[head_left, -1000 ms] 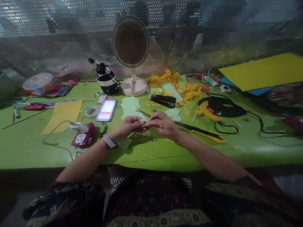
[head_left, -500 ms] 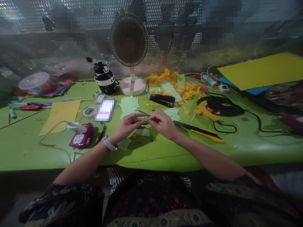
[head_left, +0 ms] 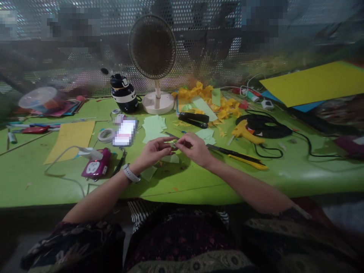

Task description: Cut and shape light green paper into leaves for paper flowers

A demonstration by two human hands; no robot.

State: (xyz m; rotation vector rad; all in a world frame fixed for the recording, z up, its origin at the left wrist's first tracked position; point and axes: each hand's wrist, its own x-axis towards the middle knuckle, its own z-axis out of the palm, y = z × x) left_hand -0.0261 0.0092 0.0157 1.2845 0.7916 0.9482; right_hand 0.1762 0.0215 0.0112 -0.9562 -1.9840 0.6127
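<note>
Grip (head_left: pixel 196 151) narrow, pinching small green piece (head_left: pixel 173 145).

Craft workspace, green table (head_left: pixel 199 185), cut paper (head_left: pixel 152 128), stapler (head_left: pixel 193 118), tape roll (head_left: pixel 100 135)

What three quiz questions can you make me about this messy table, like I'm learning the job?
1. Pick one: which wrist wears the white watch strap, left or right?
2. True or false: the right hand is gripping the black stapler.
3. Fill in: the dark bottle stands just left of a ____.

Key:
1. Left.
2. False; it is at a small green piece, together with the left hand.
3. Desk fan.
</note>
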